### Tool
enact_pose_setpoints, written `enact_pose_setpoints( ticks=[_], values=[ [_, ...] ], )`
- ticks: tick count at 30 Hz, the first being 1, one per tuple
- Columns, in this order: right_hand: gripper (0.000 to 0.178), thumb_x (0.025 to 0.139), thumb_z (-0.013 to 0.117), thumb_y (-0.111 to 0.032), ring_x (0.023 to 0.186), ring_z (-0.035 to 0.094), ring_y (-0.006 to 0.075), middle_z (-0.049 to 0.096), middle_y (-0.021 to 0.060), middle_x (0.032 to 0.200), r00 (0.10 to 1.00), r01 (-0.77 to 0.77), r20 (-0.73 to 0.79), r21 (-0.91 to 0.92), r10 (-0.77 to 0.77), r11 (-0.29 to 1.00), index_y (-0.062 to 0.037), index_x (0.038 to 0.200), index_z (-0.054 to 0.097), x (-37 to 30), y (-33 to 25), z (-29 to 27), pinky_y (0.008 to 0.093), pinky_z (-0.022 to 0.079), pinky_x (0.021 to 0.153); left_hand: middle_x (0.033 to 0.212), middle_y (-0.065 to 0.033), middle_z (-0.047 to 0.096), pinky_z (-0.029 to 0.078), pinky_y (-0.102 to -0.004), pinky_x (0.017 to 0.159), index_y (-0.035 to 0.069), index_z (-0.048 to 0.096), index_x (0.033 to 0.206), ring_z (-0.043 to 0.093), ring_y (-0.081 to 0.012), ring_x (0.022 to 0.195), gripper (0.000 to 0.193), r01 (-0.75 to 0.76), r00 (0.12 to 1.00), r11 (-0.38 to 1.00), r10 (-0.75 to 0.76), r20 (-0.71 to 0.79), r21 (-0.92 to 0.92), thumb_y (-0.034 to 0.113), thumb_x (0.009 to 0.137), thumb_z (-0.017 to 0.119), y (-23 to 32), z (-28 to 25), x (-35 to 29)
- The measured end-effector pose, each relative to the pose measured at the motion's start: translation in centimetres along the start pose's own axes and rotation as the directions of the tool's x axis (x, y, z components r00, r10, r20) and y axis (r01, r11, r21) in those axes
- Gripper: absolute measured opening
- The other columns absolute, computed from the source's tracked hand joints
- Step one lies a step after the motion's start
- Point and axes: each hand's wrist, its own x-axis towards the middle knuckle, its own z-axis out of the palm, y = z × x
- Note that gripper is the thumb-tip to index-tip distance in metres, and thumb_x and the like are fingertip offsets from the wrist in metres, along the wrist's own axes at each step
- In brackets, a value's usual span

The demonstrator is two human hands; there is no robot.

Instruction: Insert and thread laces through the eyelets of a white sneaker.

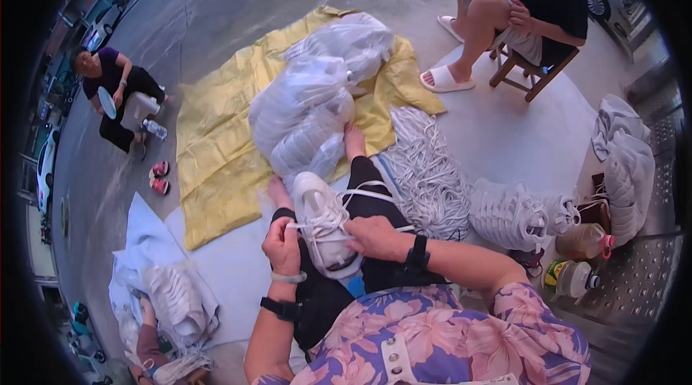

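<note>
A white sneaker (pixel 314 196) lies across my lap, its toe pointing away from me and its heel opening near my body. White shoelaces (pixel 322 218) run over its tongue, with loose ends trailing to the right. At the shoe's left side, my left hand (pixel 282 246) pinches a shoelace and pulls it out sideways. My right hand (pixel 378 238) rests against the shoe's right side, fingers closed at the laces near the eyelets. What exactly sits between those right fingertips is partly hidden.
Bagged white shoes (pixel 306 114) lie ahead on a yellow sheet (pixel 216 140). A heap of white laces (pixel 430 176), a row of white sneakers (pixel 504 213) and bottles (pixel 573 278) stand to my right. One person sits on a wooden stool (pixel 533 71); others sit at left.
</note>
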Motion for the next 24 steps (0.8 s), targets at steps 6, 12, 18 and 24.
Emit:
enact_pose_setpoints(
  ticks=[6,12,18,24],
  values=[
    [0.021,0.078,0.061,-0.023,0.07,0.058,0.0327,0.056,0.0136,0.076,0.998,-0.002,0.062,-0.039,0.005,0.999,-0.0048,0.082,0.051,0.7,-0.1,-1.0,0.0411,0.045,0.06,0.075,-0.0034,0.063,0.041,-0.0155,0.048,0.0,0.061,0.094,0.051,-0.0035,0.054,0.013,0.124,0.992,0.976,-0.117,0.047,-0.182,0.005,0.083,0.056,-1.1,-0.2,0.6],
    [0.02,0.077,0.061,-0.022,0.068,0.058,0.0327,0.055,0.0136,0.073,1.0,0.002,0.011,-0.023,-0.002,1.0,-0.0051,0.08,0.052,0.4,0.0,-0.2,0.0423,0.044,0.059,0.074,-0.0043,0.063,0.038,-0.0149,0.043,0.0,0.061,0.093,0.049,-0.0028,0.05,0.012,0.212,0.977,0.944,-0.2,0.073,-0.253,0.006,0.084,0.057,0.0,-0.9,-0.1],
    [0.019,0.076,0.062,-0.02,0.068,0.057,0.0314,0.054,0.0122,0.073,1.0,0.022,0.01,-0.021,-0.022,1.0,-0.006,0.083,0.052,0.1,-0.1,-0.2,0.0414,0.044,0.058,0.067,-0.0011,0.06,0.036,-0.015,0.043,0.002,0.062,0.085,0.047,-0.0026,0.048,0.008,0.336,0.911,0.928,-0.276,0.307,-0.162,0.008,0.083,0.058,1.6,-2.8,0.1],
    [0.016,0.076,0.062,-0.019,0.067,0.057,0.0312,0.054,0.0113,0.073,0.998,0.053,-0.026,-0.04,-0.054,0.998,-0.0064,0.081,0.053,0.4,-0.8,-0.7,0.0408,0.044,0.058,0.072,0.0012,0.057,0.037,-0.0176,0.052,0.004,0.062,0.075,0.046,-0.0032,0.057,0.008,0.466,0.727,0.885,-0.385,0.568,0.003,0.011,0.077,0.061,1.3,-5.2,1.3]
  ],
)
